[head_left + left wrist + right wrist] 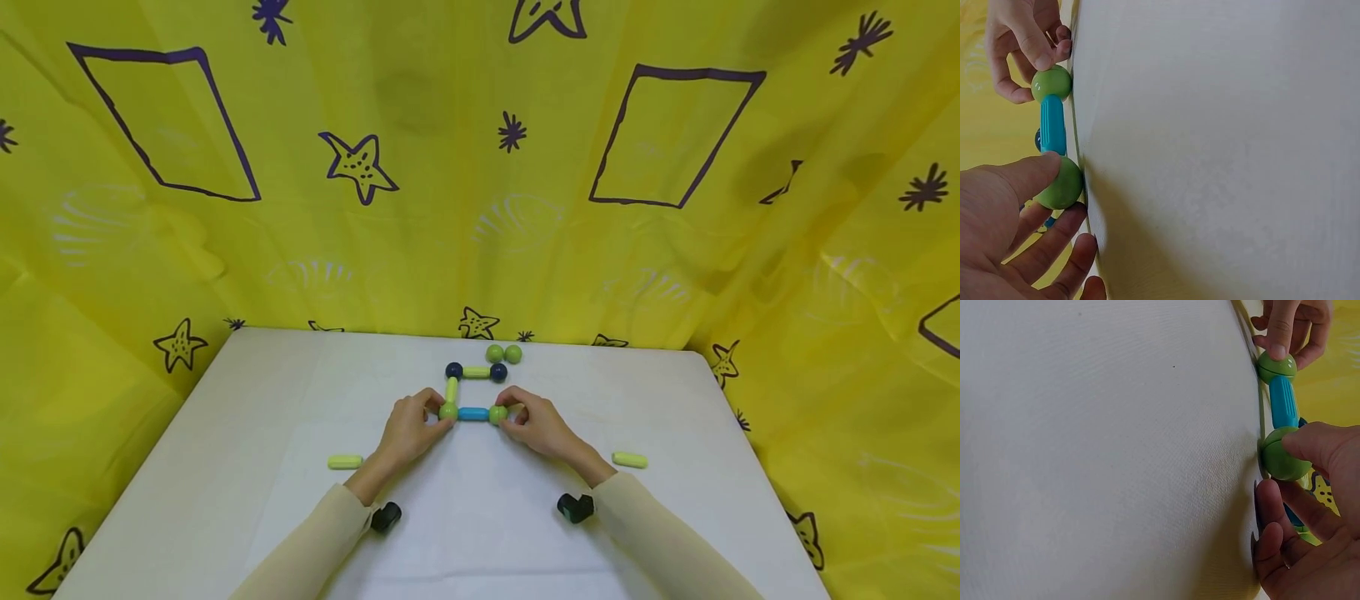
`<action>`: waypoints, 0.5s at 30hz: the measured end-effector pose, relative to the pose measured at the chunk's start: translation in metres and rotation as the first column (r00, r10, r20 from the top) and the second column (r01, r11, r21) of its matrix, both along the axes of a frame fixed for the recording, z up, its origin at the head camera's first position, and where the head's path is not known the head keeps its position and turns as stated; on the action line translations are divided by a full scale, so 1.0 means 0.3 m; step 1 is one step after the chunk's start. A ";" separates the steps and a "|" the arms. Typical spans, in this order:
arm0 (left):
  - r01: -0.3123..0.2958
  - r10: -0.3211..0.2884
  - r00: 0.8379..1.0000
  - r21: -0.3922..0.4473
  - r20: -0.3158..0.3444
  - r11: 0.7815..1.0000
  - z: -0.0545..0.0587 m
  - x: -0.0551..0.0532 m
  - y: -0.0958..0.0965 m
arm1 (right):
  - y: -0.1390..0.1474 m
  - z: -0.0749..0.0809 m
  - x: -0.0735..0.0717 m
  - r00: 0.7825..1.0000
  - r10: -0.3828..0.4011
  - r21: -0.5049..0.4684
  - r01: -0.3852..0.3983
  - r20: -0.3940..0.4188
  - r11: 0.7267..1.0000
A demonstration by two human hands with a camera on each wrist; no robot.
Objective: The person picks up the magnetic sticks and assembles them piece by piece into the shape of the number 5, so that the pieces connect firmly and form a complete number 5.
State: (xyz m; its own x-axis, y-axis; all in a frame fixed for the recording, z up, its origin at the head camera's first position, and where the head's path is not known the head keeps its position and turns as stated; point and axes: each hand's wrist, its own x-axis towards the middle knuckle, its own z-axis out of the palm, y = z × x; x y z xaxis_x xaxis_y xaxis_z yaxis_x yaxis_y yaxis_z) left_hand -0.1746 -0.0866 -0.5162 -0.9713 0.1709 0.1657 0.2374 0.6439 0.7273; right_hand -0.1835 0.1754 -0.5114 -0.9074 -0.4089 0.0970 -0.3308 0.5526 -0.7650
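Note:
My left hand [409,427] pinches a green ball [448,411] between thumb and fingers. With my right hand [542,423] I pinch a second green ball [498,414]. A blue ribbed rod [473,414] spans the two balls, touching both in the left wrist view. From the left green ball a pale yellow-green rod [452,390] runs back to a dark blue ball [453,371]. Another yellow-green rod [476,372] lies across the back, ending at a second dark blue ball [498,372]. Together the parts make a square outline with its right side unfilled.
Two loose green balls [504,354] sit side by side near the table's back edge. One yellow-green rod [345,462] lies by my left forearm, another rod [629,460] beyond my right forearm. A yellow patterned curtain [435,233] hangs around the white table [225,467].

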 end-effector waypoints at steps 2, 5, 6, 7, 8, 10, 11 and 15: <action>-0.001 0.001 1.000 0.003 0.000 1.000 0.000 -0.003 -0.001 | -0.001 0.004 0.000 1.000 0.000 0.002 0.000 0.002 1.000; 0.003 -0.003 1.000 0.009 0.004 1.000 0.002 -0.006 -0.003 | -0.003 0.012 0.000 1.000 -0.002 0.007 0.002 0.012 1.000; 0.004 -0.004 1.000 0.009 0.005 1.000 0.003 -0.007 -0.004 | -0.002 0.014 0.000 1.000 0.000 0.008 0.000 0.014 1.000; 0.005 -0.006 1.000 0.007 0.009 1.000 0.002 -0.008 -0.005 | -0.002 0.015 0.000 1.000 0.002 0.011 -0.003 0.018 1.000; 0.007 -0.007 1.000 0.006 0.012 1.000 0.002 -0.009 -0.005 | 0.000 0.017 0.001 1.000 0.006 0.015 -0.006 0.022 1.000; 0.010 -0.010 1.000 0.005 0.016 1.000 0.001 -0.010 -0.006 | 0.009 0.021 0.003 1.000 0.021 0.023 -0.021 0.023 1.000; 0.011 -0.011 1.000 0.003 0.017 1.000 0.001 -0.010 -0.007 | 0.015 0.024 0.005 0.999 0.028 0.029 -0.029 0.025 0.999; 0.023 -0.024 0.999 0.006 0.022 1.000 0.000 -0.010 -0.008 | 0.058 0.044 0.016 0.998 0.055 0.073 -0.055 0.013 0.996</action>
State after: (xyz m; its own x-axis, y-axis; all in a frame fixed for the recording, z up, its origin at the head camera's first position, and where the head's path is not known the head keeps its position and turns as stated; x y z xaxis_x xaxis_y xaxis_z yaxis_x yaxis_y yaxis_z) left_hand -0.1777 -0.0891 -0.5161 -0.9704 0.1927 0.1458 0.2365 0.6338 0.7364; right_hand -0.1788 0.1927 -0.4981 -0.8842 -0.4639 0.0551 -0.3542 0.5888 -0.7265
